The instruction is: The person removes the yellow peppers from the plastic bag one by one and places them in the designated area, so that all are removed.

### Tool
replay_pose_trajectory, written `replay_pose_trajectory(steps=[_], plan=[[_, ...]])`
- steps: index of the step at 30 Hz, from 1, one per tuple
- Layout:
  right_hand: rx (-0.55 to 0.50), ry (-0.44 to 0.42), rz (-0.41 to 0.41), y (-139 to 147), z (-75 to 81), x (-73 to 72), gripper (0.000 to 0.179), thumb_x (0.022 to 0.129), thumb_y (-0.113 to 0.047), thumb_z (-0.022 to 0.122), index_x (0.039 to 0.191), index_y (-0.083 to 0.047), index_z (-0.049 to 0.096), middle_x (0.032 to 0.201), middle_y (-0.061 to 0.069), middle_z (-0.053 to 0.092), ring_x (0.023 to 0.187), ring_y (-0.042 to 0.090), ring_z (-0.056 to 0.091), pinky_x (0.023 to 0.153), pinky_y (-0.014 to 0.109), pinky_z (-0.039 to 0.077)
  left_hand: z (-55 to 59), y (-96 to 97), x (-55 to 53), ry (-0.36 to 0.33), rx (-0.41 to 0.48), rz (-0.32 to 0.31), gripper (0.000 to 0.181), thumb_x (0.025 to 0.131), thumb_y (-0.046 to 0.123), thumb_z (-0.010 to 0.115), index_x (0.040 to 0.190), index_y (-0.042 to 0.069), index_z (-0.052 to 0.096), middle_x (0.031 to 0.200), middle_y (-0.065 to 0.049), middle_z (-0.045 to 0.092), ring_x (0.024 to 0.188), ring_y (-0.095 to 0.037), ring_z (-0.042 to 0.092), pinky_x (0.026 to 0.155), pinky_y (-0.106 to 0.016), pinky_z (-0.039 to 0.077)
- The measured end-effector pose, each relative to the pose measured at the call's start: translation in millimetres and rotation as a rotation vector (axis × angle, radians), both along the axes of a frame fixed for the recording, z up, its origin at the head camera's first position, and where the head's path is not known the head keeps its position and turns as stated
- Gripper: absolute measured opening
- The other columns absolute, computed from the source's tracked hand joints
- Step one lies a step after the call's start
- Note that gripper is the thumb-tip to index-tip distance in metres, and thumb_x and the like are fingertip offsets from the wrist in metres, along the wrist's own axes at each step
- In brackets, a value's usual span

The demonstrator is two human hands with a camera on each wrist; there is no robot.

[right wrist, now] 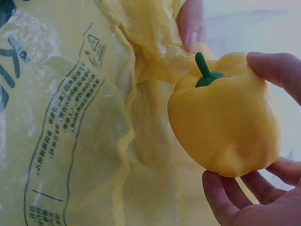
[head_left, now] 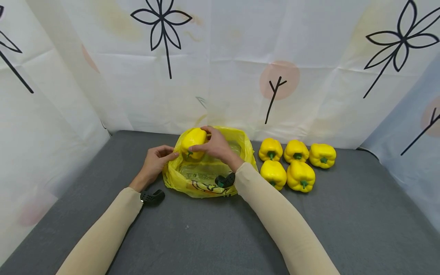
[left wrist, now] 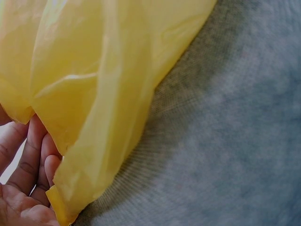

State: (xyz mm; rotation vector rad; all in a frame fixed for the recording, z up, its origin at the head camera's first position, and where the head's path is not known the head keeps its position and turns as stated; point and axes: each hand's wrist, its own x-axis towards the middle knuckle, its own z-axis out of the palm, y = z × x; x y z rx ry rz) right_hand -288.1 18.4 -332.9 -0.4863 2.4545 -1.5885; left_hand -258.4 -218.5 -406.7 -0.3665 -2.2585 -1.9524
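A yellow bell pepper [right wrist: 225, 117] with a green stem is gripped between the thumb and fingers of my right hand [head_left: 216, 145]. In the head view this pepper [head_left: 193, 142] is over the left part of an opened yellow plastic bag [head_left: 196, 187], within its rim. My left hand [head_left: 154, 162] pinches the bag's left edge between thumb and fingers. The left wrist view shows the bag film [left wrist: 99, 108] hanging beside the curled fingers [left wrist: 35, 155]. Printed text shows on the bag [right wrist: 70, 108] in the right wrist view.
Several more yellow bell peppers [head_left: 300, 175] stand in two rows right of the bag, close to my right forearm. Everything rests on a dark grey table [head_left: 206, 236]. A white patterned cloth [head_left: 233, 95] hangs behind it. Each wrist wears a black device [head_left: 152, 197].
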Motion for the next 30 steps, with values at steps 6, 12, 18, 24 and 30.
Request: replay_pose_trajectory(steps=[6, 12, 18, 24, 30], plan=[[-0.018, 0.004, 0.008, 3, 5.8, 1.2, 0.084, 0.082, -0.023, 0.087, 0.152, -0.008, 0.043, 0.14, 0.012, 0.051, 0.121, 0.028, 0.054, 0.092, 0.039, 0.055, -1.1, -0.9, -0.8, 0.004, 0.002, -0.009, 0.03, 0.097, 0.008, 0.069, 0.112, -0.018, 0.065, 0.09, 0.005, 0.067, 0.085, -0.01, 0.063, 0.075, -0.02, 0.054], [-0.058, 0.012, 0.006, 7, 13.2, 3.3, 0.082, 0.083, -0.022, 0.087, 0.151, -0.008, 0.044, 0.138, 0.011, 0.051, 0.121, 0.027, 0.053, 0.091, 0.038, 0.055, -1.0, -0.9, -0.7, 0.002, 0.004, -0.012, 0.03, 0.097, 0.008, 0.069, 0.112, -0.018, 0.064, 0.091, 0.006, 0.068, 0.085, -0.01, 0.063, 0.075, -0.021, 0.054], [-0.083, 0.06, 0.013, 12, 22.2, 5.5, 0.081, 0.083, -0.021, 0.086, 0.152, -0.008, 0.044, 0.143, 0.01, 0.049, 0.125, 0.029, 0.051, 0.091, 0.037, 0.055, -1.2, -0.8, -1.2, -0.002, -0.008, -0.001, 0.03, 0.097, 0.008, 0.07, 0.113, -0.017, 0.065, 0.09, 0.006, 0.067, 0.085, -0.01, 0.062, 0.075, -0.021, 0.053], [-0.118, 0.104, 0.033, 15, 32.3, 7.7, 0.082, 0.084, -0.019, 0.085, 0.152, -0.007, 0.043, 0.145, 0.011, 0.048, 0.125, 0.03, 0.051, 0.091, 0.037, 0.055, -1.2, -1.0, -1.5, -0.008, -0.016, 0.005, 0.03, 0.097, 0.009, 0.07, 0.113, -0.016, 0.065, 0.09, 0.006, 0.067, 0.085, -0.01, 0.062, 0.075, -0.021, 0.053], [-0.109, 0.133, 0.043, 16, 38.3, 10.9, 0.082, 0.084, -0.02, 0.085, 0.153, -0.008, 0.043, 0.144, 0.01, 0.049, 0.123, 0.027, 0.053, 0.089, 0.037, 0.056, -1.4, -1.2, -1.8, -0.012, -0.012, 0.007, 0.03, 0.097, 0.008, 0.07, 0.113, -0.016, 0.065, 0.09, 0.006, 0.067, 0.084, -0.01, 0.062, 0.074, -0.021, 0.053]])
